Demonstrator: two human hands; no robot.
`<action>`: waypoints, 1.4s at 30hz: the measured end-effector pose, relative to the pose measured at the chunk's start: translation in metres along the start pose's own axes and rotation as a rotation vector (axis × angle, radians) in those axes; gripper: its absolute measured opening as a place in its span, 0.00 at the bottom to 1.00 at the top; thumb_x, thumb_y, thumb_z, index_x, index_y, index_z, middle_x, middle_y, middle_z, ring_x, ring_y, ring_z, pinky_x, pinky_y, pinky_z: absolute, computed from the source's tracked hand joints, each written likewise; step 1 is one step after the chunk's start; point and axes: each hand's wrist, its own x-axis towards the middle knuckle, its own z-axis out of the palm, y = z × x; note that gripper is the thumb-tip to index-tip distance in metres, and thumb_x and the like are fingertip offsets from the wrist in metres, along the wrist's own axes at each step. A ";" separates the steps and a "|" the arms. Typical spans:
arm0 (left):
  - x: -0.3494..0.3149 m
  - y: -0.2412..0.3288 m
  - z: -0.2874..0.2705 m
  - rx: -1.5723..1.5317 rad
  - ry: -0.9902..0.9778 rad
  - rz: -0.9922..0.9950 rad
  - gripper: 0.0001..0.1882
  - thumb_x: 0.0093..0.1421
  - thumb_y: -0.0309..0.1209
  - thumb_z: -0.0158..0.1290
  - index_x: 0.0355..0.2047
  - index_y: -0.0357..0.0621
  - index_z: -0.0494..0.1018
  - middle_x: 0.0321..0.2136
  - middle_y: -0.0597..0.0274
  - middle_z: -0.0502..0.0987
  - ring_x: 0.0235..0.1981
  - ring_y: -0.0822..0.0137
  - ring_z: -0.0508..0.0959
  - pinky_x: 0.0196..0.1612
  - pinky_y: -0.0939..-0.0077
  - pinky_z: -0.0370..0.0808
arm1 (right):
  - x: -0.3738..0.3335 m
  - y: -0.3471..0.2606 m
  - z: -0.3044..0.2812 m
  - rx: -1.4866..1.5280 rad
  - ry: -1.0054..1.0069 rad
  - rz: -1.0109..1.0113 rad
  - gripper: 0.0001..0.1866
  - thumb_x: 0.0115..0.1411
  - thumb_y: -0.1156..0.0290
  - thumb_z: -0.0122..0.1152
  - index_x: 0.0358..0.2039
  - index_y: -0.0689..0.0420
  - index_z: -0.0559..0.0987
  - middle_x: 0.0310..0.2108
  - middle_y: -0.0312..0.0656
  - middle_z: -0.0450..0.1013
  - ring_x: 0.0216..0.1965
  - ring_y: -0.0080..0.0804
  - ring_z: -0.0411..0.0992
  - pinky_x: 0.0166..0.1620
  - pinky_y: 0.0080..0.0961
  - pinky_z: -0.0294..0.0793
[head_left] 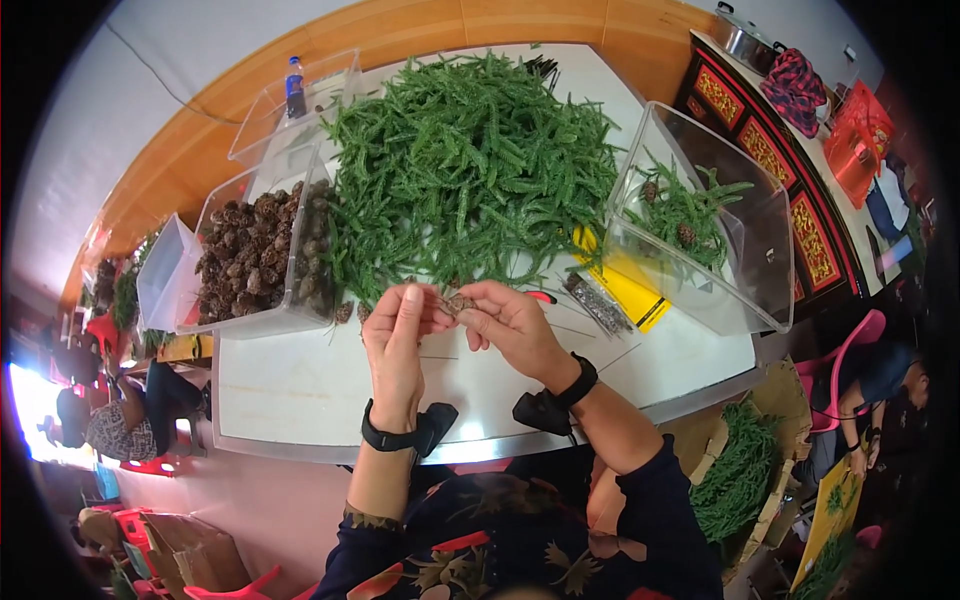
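A small brown pine cone (459,304) is held up over the near part of the white table (300,385), between the fingertips of both hands. My right hand (512,328) pinches it with thumb and forefinger. Against its left side close the bent fingers of my left hand (398,330), whose thumb points up; whether they also grip a thin wire cannot be made out. Just beyond the hands lies a large heap of green artificial pine sprigs (470,150). Thin wires (575,328) are on the tabletop beside my right hand.
Left stands a clear bin of pine cones (250,255); right, a clear bin (700,290) with sprigs and cones. A yellow package (630,290) and a pack of small metallic pieces (598,305) lie between. A cardboard box of greenery (740,470) sits lower right. Other people sit at both sides.
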 end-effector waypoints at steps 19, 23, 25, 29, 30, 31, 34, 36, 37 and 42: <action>-0.008 -0.013 0.000 0.342 -0.027 0.227 0.04 0.60 0.24 0.57 0.32 0.35 0.76 0.26 0.66 0.78 0.26 0.80 0.73 0.28 0.87 0.69 | -0.001 -0.006 0.007 -0.296 0.068 -0.199 0.14 0.62 0.77 0.58 0.48 0.65 0.75 0.39 0.38 0.76 0.34 0.17 0.72 0.33 0.13 0.71; -0.003 -0.004 -0.001 0.376 -0.025 0.201 0.06 0.60 0.26 0.57 0.34 0.34 0.76 0.28 0.65 0.78 0.27 0.79 0.74 0.29 0.86 0.70 | 0.000 -0.007 0.000 -0.393 0.082 -0.150 0.14 0.62 0.76 0.57 0.48 0.64 0.75 0.37 0.38 0.76 0.32 0.15 0.71 0.33 0.12 0.69; 0.006 0.011 -0.001 0.488 0.018 0.215 0.10 0.59 0.29 0.59 0.35 0.32 0.76 0.27 0.64 0.79 0.26 0.77 0.75 0.28 0.85 0.71 | 0.001 -0.008 -0.004 -0.360 0.155 -0.166 0.13 0.63 0.76 0.57 0.48 0.64 0.75 0.36 0.38 0.76 0.32 0.15 0.70 0.32 0.12 0.69; 0.037 0.033 0.008 0.788 0.044 0.382 0.13 0.58 0.35 0.59 0.34 0.35 0.76 0.27 0.57 0.80 0.25 0.67 0.79 0.28 0.75 0.74 | 0.005 -0.015 -0.016 -0.241 0.340 -0.215 0.13 0.64 0.74 0.56 0.47 0.63 0.75 0.34 0.38 0.77 0.29 0.14 0.68 0.32 0.11 0.67; 0.046 0.031 0.004 1.038 0.019 0.478 0.14 0.58 0.37 0.59 0.34 0.36 0.76 0.28 0.55 0.80 0.26 0.63 0.79 0.29 0.71 0.74 | 0.006 -0.018 -0.017 -0.180 0.375 -0.237 0.12 0.64 0.73 0.56 0.47 0.63 0.75 0.33 0.38 0.77 0.29 0.14 0.67 0.31 0.11 0.66; 0.055 0.028 0.000 1.289 -0.008 0.572 0.15 0.57 0.38 0.59 0.34 0.37 0.76 0.29 0.53 0.80 0.27 0.59 0.80 0.29 0.67 0.75 | 0.007 -0.019 -0.016 -0.119 0.411 -0.257 0.12 0.64 0.72 0.56 0.47 0.63 0.75 0.33 0.38 0.77 0.28 0.14 0.66 0.31 0.11 0.66; 0.076 0.016 0.004 1.636 -0.118 0.529 0.15 0.58 0.39 0.57 0.35 0.38 0.76 0.31 0.50 0.79 0.28 0.55 0.79 0.30 0.64 0.74 | 0.008 -0.020 -0.016 -0.135 0.411 -0.252 0.12 0.64 0.72 0.56 0.47 0.63 0.75 0.33 0.38 0.76 0.27 0.14 0.65 0.30 0.11 0.65; 0.083 0.011 0.011 1.820 -0.276 0.234 0.13 0.60 0.37 0.54 0.36 0.39 0.75 0.32 0.50 0.79 0.27 0.54 0.78 0.29 0.64 0.73 | 0.008 -0.018 -0.017 -0.141 0.417 -0.251 0.13 0.64 0.71 0.56 0.46 0.64 0.75 0.33 0.38 0.76 0.27 0.14 0.65 0.30 0.11 0.64; 0.084 0.012 0.010 1.821 -0.277 0.237 0.13 0.60 0.37 0.54 0.36 0.39 0.75 0.32 0.50 0.79 0.27 0.54 0.78 0.29 0.64 0.73 | 0.008 -0.018 -0.018 -0.140 0.416 -0.250 0.13 0.64 0.71 0.56 0.47 0.63 0.75 0.33 0.38 0.77 0.27 0.14 0.65 0.30 0.11 0.64; 0.080 0.024 -0.011 1.214 -0.269 0.313 0.11 0.63 0.35 0.52 0.36 0.39 0.74 0.34 0.54 0.80 0.36 0.61 0.80 0.35 0.67 0.75 | 0.008 -0.019 -0.022 -0.122 0.414 -0.244 0.13 0.65 0.70 0.55 0.47 0.63 0.75 0.33 0.38 0.77 0.26 0.15 0.65 0.31 0.11 0.64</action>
